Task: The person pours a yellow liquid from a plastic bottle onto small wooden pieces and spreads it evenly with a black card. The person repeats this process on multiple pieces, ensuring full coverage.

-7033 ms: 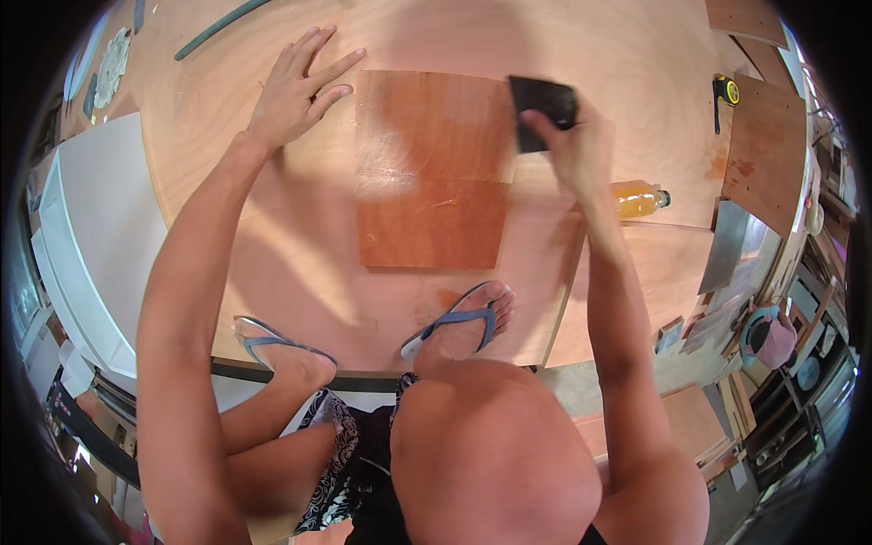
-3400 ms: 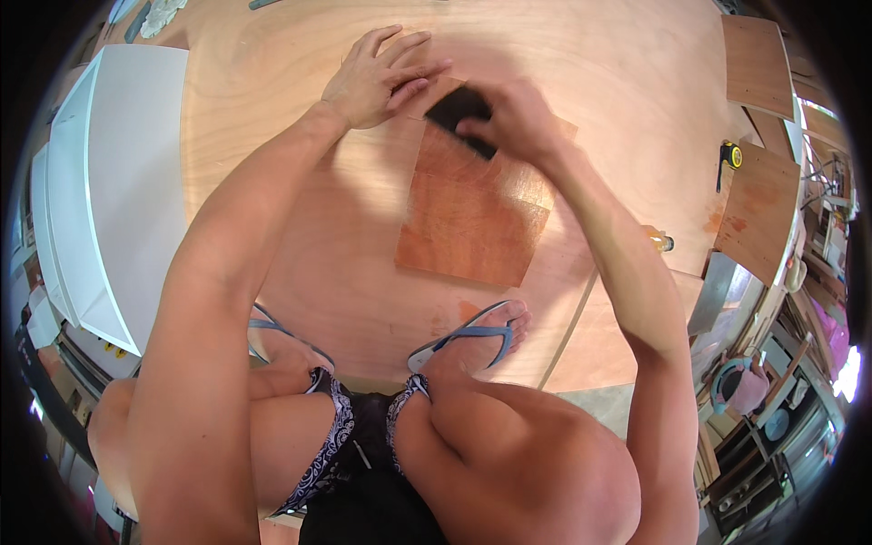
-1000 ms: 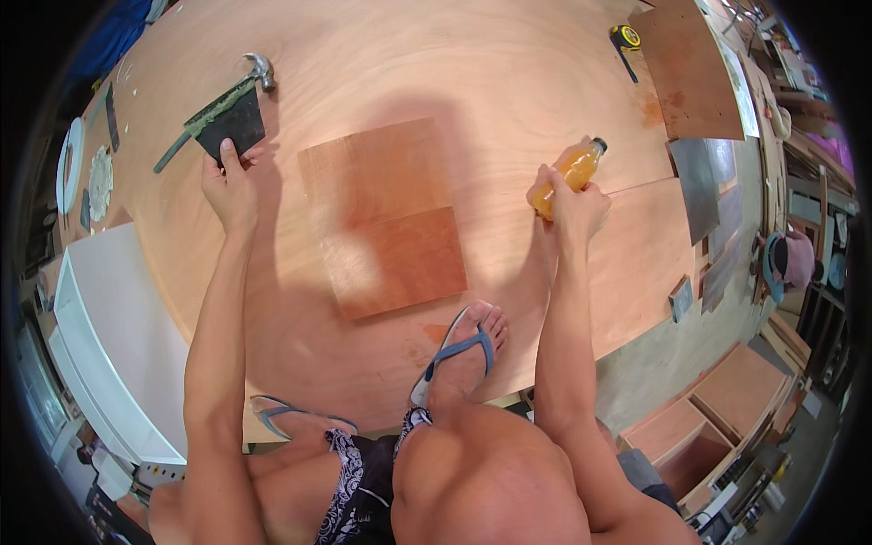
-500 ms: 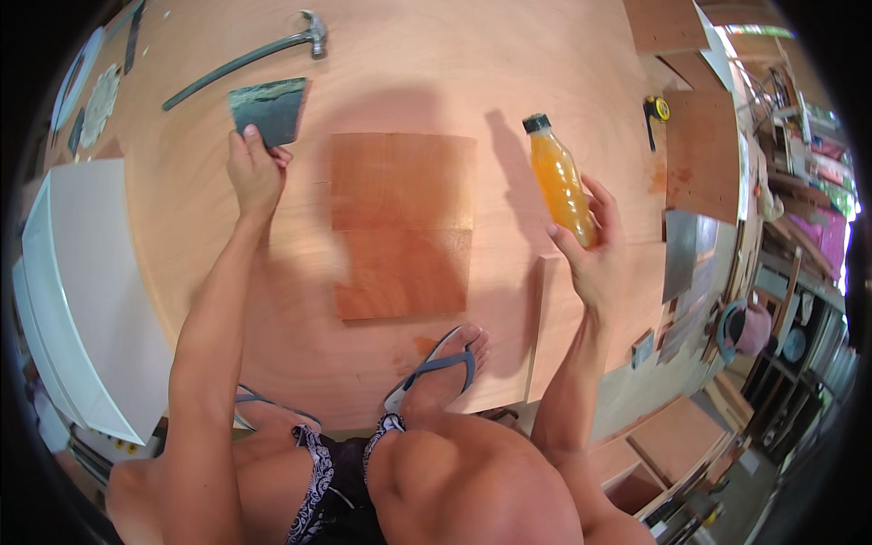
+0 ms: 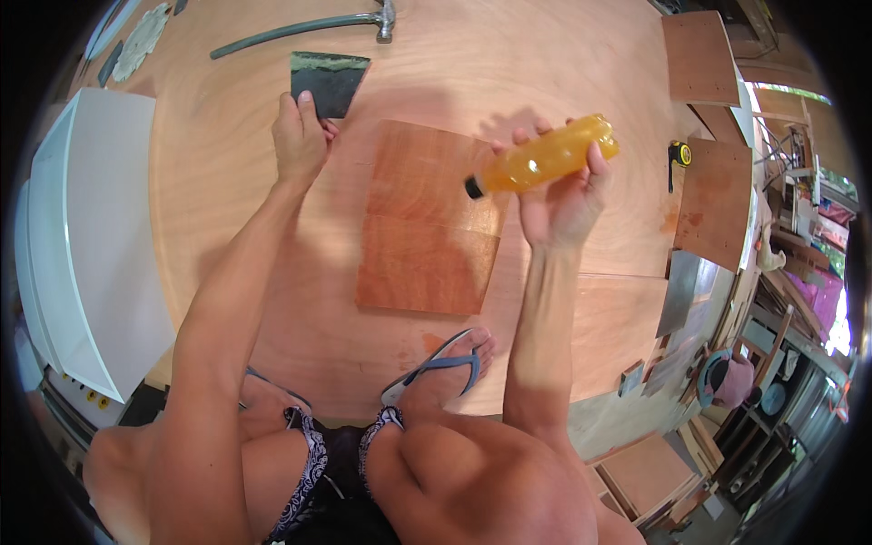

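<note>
My left hand [image 5: 302,145] pinches a dark, flat trapezoid spreader [image 5: 329,86] with a pale, smeared far edge. In my right hand [image 5: 565,202] is a clear plastic bottle [image 5: 549,156] of orange-yellow liquid, gripped around its body. The bottle lies tilted well over, its black-topped neck pointing down and left above the right edge of a reddish-brown wooden panel [image 5: 431,222]. A seam runs across that panel, and its right side looks shiny. I see no liquid coming out of the bottle.
A claw hammer [image 5: 313,30] lies beyond the spreader. A white box-like cabinet [image 5: 113,236] stands at the left. On the right are a yellow tape measure [image 5: 679,156], wooden boards [image 5: 713,195] and a grey sheet [image 5: 681,291]. My sandalled foot [image 5: 445,368] rests on the large plywood sheet [image 5: 209,163].
My right hand has turned the bottle from cap-up to cap pointing down-left and brought it over toward the brown panel. My left hand still grips the spreader. The whole view has shifted and turned slightly.
</note>
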{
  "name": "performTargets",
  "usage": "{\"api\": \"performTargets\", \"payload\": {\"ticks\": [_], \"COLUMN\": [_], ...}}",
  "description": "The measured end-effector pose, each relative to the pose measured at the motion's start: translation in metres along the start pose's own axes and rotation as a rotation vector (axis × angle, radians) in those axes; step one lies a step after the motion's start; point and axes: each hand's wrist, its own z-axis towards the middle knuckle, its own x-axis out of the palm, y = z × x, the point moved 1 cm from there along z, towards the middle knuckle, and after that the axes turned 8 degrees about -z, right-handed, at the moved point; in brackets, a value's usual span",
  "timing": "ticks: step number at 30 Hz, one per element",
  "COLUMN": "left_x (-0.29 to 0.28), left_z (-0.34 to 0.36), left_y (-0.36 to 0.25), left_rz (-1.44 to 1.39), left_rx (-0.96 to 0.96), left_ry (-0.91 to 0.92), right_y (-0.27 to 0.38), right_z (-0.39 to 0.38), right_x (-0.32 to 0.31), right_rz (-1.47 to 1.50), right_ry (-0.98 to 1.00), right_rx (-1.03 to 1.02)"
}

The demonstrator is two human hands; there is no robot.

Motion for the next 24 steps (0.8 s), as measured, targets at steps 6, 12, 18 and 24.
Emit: {"api": "performTargets", "payload": {"ticks": [6,12,18,24], "left_x": [0.005,0.006,-0.001,-0.002], "left_z": [-0.002,-0.002,-0.001,0.0], "left_y": [-0.008,-0.014,-0.005,-0.009], "left_rz": [0.128,0.161,0.186,0.187], "left_rx": [0.005,0.027,0.095,0.065], "left_ry": [-0.007,-0.015,0.022,0.03], "right_y": [-0.054,-0.108,-0.125,-0.134], "right_z": [0.015,0.007,-0.006,0.006], "right_x": [0.061,0.065,0.063,0.056], "right_rz": [-0.304,-0.533,-0.824,-0.712], "right_ry": [0.111,0.259,0.537,0.405], "right_rx": [-0.09,-0.128,-0.36,-0.261]}}
